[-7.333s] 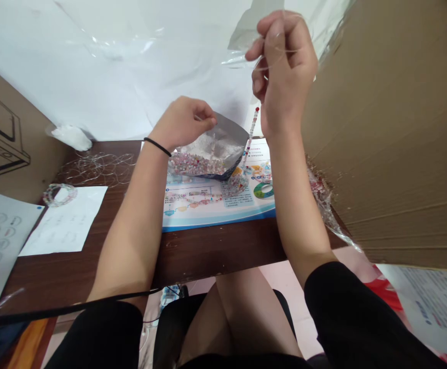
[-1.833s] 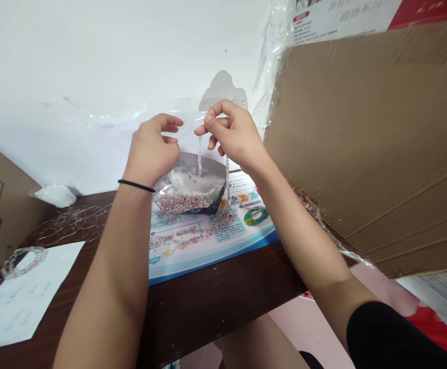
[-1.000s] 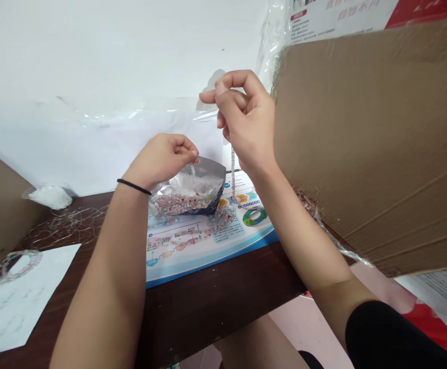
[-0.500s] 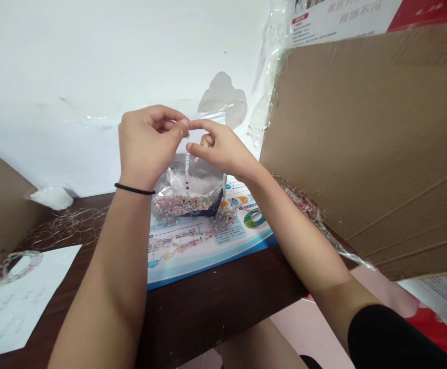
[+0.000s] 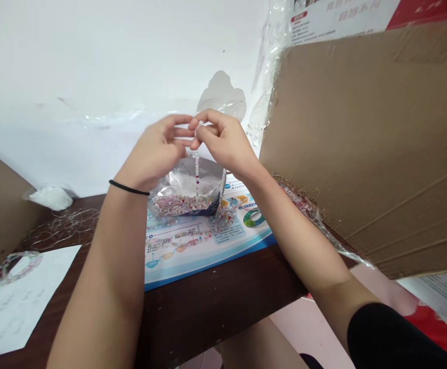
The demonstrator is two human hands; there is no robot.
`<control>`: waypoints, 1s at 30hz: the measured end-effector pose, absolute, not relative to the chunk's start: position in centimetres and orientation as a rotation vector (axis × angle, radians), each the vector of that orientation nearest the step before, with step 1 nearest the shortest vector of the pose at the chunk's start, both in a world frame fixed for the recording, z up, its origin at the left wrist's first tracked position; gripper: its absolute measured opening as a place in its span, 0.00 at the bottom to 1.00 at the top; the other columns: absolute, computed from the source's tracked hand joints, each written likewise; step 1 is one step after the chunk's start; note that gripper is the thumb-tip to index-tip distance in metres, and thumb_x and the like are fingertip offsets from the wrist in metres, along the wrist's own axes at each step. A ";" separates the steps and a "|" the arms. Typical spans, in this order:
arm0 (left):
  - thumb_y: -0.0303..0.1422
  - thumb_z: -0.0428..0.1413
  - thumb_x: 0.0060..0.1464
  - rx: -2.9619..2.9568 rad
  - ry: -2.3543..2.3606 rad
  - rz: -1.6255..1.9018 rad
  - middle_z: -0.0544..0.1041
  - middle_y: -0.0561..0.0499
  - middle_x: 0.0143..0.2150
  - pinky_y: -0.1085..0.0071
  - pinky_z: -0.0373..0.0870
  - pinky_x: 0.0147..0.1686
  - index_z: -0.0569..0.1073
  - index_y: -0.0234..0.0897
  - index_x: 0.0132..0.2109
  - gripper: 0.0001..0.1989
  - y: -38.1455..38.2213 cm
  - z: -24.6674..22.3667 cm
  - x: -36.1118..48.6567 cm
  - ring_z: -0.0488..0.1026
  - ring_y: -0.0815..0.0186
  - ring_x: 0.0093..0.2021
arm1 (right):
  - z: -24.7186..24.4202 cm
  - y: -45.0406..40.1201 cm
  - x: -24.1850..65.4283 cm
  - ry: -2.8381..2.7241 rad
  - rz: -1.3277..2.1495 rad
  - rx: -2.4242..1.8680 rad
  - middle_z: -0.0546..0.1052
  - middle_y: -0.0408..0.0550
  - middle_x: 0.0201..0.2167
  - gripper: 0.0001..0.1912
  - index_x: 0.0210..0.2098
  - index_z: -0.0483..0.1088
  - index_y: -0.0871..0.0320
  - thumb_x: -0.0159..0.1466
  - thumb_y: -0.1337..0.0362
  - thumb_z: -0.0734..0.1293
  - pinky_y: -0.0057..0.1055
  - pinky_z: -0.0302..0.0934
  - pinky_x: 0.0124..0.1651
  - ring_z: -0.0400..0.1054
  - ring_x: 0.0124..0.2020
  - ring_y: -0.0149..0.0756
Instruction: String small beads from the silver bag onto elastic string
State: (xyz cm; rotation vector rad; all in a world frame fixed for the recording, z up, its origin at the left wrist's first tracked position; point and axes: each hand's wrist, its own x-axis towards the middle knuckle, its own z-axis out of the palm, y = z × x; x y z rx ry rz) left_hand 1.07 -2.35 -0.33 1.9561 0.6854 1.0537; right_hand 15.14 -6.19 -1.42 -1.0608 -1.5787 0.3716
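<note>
The right hand pinches a thin multicoloured beaded strand at its fingertips, the half-curled left hand beside it (its hold cannot be confirmed); a slackened pinch could drop beads into the silver foil pouch below the hands.

Dark wooden table, printed mat, white paper, bead ring

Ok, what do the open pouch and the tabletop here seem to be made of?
The open pouch looks like foil-lined plastic film: its inside is silvery and crinkled, with a metallic sheen. The tabletop looks like dark brown wood with a semi-gloss finish, showing grain lines and pale nicks, though it could be laminate.
</note>
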 end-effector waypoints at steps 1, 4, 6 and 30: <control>0.21 0.56 0.43 1.989 0.681 0.935 0.75 0.42 0.50 0.69 0.70 0.39 0.68 0.34 0.57 0.30 -2.1 -0.7 1.0 0.73 0.63 0.44 | -1.4 -6.2 15.1 -1.556 0.373 -1.043 0.73 0.40 0.25 0.05 0.36 0.66 0.55 0.65 0.64 0.58 0.26 0.60 0.34 0.64 0.26 0.27; 0.26 0.57 0.42 2.074 0.698 0.552 0.75 0.44 0.49 0.69 0.71 0.39 0.71 0.39 0.52 0.26 -1.2 -1.8 0.9 0.73 0.61 0.46 | -1.1 -6.4 15.1 -1.485 0.354 -1.027 0.73 0.39 0.25 0.06 0.36 0.65 0.54 0.65 0.65 0.57 0.26 0.60 0.32 0.64 0.25 0.26; 0.31 0.57 0.43 2.104 0.759 0.325 0.77 0.45 0.47 0.69 0.71 0.39 0.75 0.39 0.45 0.18 -0.6 -2.5 0.7 0.74 0.61 0.46 | -0.8 -6.7 15.1 -1.442 0.308 -1.046 0.72 0.38 0.26 0.07 0.37 0.65 0.54 0.65 0.65 0.56 0.25 0.59 0.32 0.64 0.25 0.26; 0.29 0.56 0.51 1.998 0.820 0.968 0.76 0.48 0.30 0.70 0.73 0.29 0.71 0.35 0.37 0.04 0.7 -4.4 2.4 0.75 0.66 0.29 | -0.4 -6.3 16.0 -1.365 0.224 -0.831 0.72 0.38 0.23 0.06 0.36 0.67 0.57 0.64 0.67 0.59 0.24 0.57 0.33 0.62 0.25 0.24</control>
